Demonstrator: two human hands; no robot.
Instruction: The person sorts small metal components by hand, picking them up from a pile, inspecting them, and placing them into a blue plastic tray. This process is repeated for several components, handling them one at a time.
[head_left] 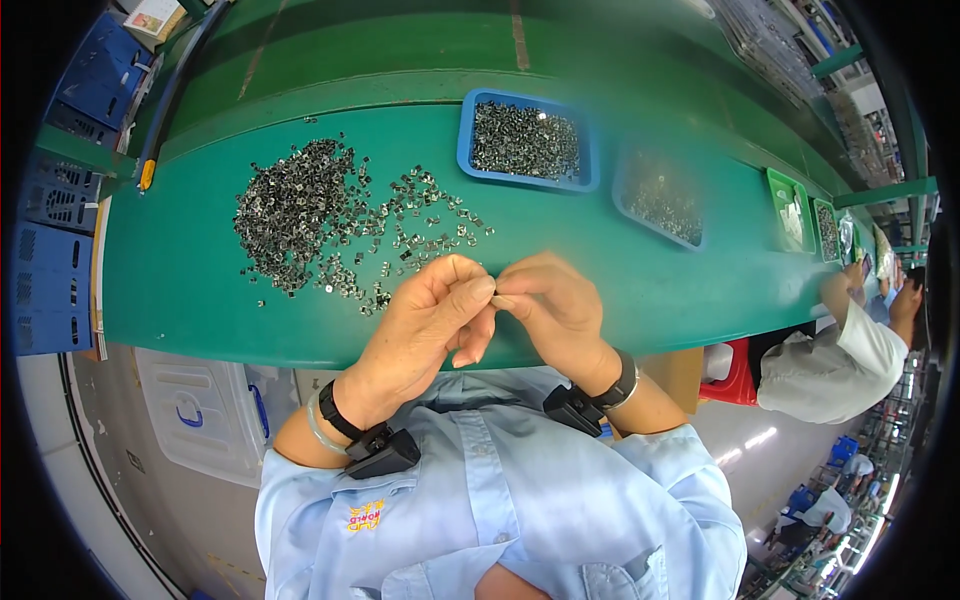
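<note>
Just above the near edge of the green table, my left hand (432, 308) and my right hand (556, 306) meet with thumbs and forefingers pinched together. A tiny dark bit shows between their fingertips, too small and covered to name. Beyond my left hand lies a large heap of small metal pieces (295, 215), silver and dark. Looser ones (425, 215) scatter from it toward my fingers. Farther off, a blue tray (465, 135) holds many similar pieces. To its right a second blue tray (690, 240), blurred in the picture, also contains small pieces.
A green tray (779, 205) with pale items stands farther right along the table. Past it, another person's arm (835, 300) reaches over the table beside a red chair (733, 375). Blue crates (55, 290) stack at the left, and a clear lidded bin (200, 415) sits below the table.
</note>
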